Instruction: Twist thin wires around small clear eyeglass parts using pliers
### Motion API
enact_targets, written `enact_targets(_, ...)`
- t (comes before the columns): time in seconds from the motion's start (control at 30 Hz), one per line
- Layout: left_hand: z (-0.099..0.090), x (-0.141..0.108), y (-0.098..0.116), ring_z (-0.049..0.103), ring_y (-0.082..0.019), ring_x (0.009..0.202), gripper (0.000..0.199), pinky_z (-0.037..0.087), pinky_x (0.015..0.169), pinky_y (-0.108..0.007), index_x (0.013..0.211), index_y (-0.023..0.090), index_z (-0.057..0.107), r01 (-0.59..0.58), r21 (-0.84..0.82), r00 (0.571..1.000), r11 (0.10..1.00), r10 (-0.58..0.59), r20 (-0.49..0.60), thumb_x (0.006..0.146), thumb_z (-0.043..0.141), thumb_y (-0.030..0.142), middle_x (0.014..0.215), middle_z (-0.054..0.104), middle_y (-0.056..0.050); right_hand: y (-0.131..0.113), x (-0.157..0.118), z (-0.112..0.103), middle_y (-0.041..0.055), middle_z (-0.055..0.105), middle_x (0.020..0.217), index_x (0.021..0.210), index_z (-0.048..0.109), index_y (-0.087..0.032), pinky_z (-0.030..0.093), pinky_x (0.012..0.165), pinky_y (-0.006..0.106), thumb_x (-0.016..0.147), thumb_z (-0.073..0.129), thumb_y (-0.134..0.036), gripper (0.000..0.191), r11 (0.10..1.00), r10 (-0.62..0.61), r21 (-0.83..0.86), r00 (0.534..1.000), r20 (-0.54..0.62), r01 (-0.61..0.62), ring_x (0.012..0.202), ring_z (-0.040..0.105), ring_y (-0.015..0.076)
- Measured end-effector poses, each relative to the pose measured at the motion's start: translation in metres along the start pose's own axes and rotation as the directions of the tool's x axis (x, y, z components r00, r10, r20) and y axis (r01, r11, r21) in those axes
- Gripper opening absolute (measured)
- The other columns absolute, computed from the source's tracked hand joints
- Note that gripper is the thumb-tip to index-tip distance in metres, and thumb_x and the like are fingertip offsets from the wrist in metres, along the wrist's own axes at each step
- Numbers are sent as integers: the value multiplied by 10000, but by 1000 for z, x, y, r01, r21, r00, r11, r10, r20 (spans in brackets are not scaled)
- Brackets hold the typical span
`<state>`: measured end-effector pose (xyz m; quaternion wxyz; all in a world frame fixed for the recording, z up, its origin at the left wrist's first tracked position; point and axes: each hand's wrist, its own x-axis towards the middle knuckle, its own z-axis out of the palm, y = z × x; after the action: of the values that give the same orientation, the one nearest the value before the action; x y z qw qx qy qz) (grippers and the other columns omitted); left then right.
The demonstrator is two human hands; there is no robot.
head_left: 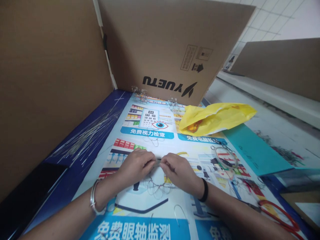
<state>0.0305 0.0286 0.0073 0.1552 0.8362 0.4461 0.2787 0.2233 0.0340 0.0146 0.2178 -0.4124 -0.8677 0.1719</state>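
Smooth metal wire loops point(158, 187) beside the left hand point(140, 164); beyond it, matt cardboard point(150, 43) and creased, papery yellow wrapping point(220, 116).

An upside-down "YUETU" point(170, 85) is standing on the cardboard panel point(155, 43); the poster point(132, 204) is showing "免费视力检查" point(147, 133), "免费眼轴监测" point(133, 231) and, partly obscured, "免费电脑" point(198, 138).

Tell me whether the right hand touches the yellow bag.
Apart: in the head view, printed sheet shows between the right hand and yellow bag.
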Motion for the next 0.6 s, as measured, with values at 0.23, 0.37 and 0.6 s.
enact_targets(0.23, -2, -1, -2, 509, -144, 694, 126, 347, 654, -273, 717, 182, 572, -56, 30, 998, 998, 57, -9, 830, 516, 176, 681, 592, 4, 3, 1, -4, 21, 574, 747, 795, 531, -188, 388, 670, 239, 886, 375, -222, 184, 997, -58, 42, 997, -42, 60, 724, 518, 123)
enact_targets(0.37, -4, -1, 1, 497, -153, 707, 176, 338, 657, -292, 720, 173, 574, -155, 128, 988, 980, 156, 3, 855, 461, 171, 695, 592, -13, 8, 0, -1, 42, 593, 772, 827, 557, -177, 398, 692, 258, 894, 379, -237, 199, 989, -143, -37, 989, -49, 141, 756, 524, 140)
enact_targets(0.6, -3, -1, 3, 522, -135, 694, 179, 376, 660, -272, 767, 181, 587, -174, 20, 984, 985, 173, 38, 874, 447, 212, 737, 624, -8, 12, 2, 5, 45, 628, 886, 996, 566, -175, 416, 766, 262, 875, 402, -193, 205, 992, -114, -42, 993, 32, 115, 841, 553, 141)
